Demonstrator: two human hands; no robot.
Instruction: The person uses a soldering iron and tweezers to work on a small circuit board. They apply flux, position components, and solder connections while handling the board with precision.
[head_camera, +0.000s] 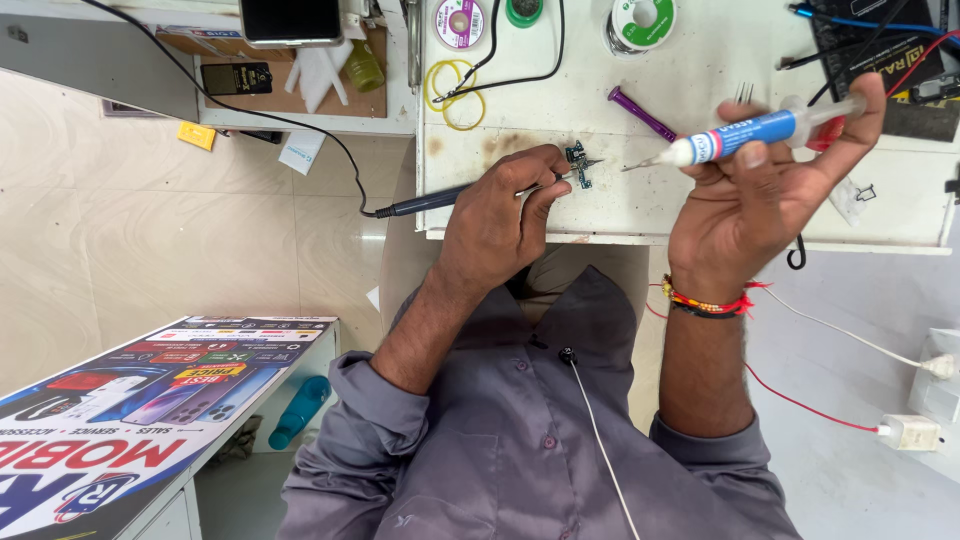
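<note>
My left hand (495, 215) grips a thin black soldering iron (420, 203) like a pen, with its tip on a small dark circuit board (578, 165) that lies on the stained white bench (700, 215). My right hand (760, 200) holds a blue and white syringe (745, 133) above the bench. The thumb rests on the plunger end, and the needle points left toward the board, stopping just short of it. A red thread band circles my right wrist.
A purple tool (640, 113) lies behind the board, near yellow loops (450, 85) and solder spools (640, 20). Cables and a black mat fill the far right. White plugs (910, 432) sit at lower right. A printed poster board (150, 420) and a teal bottle (298, 410) are at lower left.
</note>
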